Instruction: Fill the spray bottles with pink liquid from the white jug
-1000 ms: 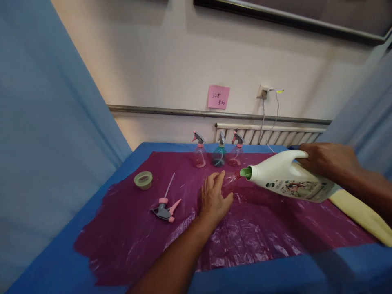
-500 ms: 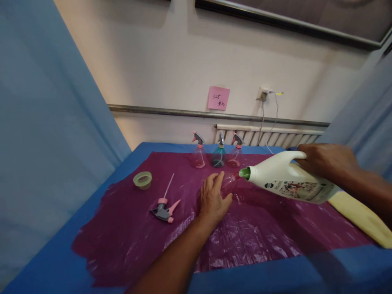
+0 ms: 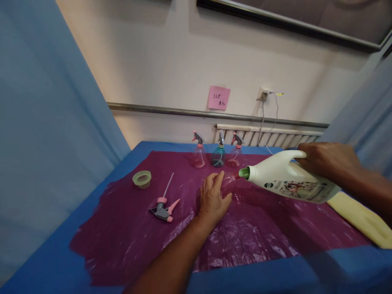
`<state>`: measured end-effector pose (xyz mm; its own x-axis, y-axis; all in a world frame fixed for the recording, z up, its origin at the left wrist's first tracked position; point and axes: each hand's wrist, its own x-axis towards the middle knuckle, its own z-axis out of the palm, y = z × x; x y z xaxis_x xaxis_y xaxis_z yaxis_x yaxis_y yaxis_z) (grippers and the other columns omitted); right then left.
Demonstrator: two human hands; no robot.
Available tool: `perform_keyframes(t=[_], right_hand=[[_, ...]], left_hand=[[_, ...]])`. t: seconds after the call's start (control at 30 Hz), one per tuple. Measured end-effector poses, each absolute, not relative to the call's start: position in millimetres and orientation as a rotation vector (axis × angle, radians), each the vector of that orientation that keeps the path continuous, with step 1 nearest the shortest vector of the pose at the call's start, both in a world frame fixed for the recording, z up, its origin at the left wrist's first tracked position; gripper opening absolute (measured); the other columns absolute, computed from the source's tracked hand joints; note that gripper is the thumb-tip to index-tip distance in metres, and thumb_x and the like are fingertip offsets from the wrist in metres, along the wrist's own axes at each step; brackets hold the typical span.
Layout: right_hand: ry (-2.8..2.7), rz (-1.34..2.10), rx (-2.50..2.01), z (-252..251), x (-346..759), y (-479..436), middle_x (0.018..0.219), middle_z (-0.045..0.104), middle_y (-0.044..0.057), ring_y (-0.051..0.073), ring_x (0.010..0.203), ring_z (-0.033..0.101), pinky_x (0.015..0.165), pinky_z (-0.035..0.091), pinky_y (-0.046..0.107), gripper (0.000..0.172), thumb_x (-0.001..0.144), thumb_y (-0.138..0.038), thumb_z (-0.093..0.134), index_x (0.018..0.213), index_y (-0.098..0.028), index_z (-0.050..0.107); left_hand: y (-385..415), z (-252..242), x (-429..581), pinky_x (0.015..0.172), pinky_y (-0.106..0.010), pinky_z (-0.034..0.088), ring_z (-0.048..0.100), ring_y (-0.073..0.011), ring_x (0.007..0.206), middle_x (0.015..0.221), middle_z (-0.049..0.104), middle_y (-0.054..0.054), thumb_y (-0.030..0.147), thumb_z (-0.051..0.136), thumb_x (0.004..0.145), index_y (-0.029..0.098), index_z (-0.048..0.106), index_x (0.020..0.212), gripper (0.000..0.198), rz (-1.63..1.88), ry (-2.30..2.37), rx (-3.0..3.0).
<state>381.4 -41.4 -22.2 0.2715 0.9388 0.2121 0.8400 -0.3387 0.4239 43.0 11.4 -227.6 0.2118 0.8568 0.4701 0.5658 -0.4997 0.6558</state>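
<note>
My right hand (image 3: 329,159) grips the handle of a cream-coloured detergent jug (image 3: 290,177), tipped with its green spout toward the left. The spout meets the mouth of a clear spray bottle (image 3: 229,181) without its head. That bottle leans toward the jug, and my left hand (image 3: 212,196) is curled around its near left side, hiding part of it. Whether liquid is running cannot be made out. On the sheet left of my left hand lies a grey and pink spray head (image 3: 162,210), its thin tube pointing up and away.
A green cap (image 3: 141,178) sits at the left on the maroon plastic sheet (image 3: 122,228). Behind my hands stand pink-headed spray bottles (image 3: 199,157) (image 3: 234,157) and a teal spray bottle (image 3: 218,156). A yellow cloth (image 3: 361,218) lies at the right, and blue curtains hang on both sides.
Almost nothing differs. Both hands keep their holds, and the jug stays tipped at the bottle's mouth; the camera view has shifted very slightly.
</note>
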Motion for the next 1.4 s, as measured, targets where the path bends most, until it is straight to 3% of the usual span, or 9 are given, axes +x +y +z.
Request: perform_keyframes(t=[0.73,1.4], right_hand=[[1.639,0.636,2.266,-13.9,372.3,-45.7,0.118,0.087,0.013,0.039,0.104,0.083,0.068,0.042,0.041,0.047,0.113,-0.061,0.043,0.116,-0.03,0.078],[1.636,0.652,2.247,-9.5,369.8,-46.9,0.114,0.087,0.013,0.038,0.101,0.082,0.065,0.039,0.04,0.04,0.114,-0.055,0.046,0.115,-0.029,0.077]], left_hand=[[12.2,-231.0,43.8,0.127,-0.055,0.054,0.065,-0.0344,0.145,0.159,0.065,-0.01,0.016,0.091,0.084,0.034,0.063,0.166,0.089,1.206,1.337,2.148],[11.7,-229.5,43.4,0.129,-0.053,0.052,0.063,-0.0343,0.147,0.16,0.064,-0.011,0.017,0.09,0.086,0.03,0.062,0.168,0.088,1.178,1.327,2.154]])
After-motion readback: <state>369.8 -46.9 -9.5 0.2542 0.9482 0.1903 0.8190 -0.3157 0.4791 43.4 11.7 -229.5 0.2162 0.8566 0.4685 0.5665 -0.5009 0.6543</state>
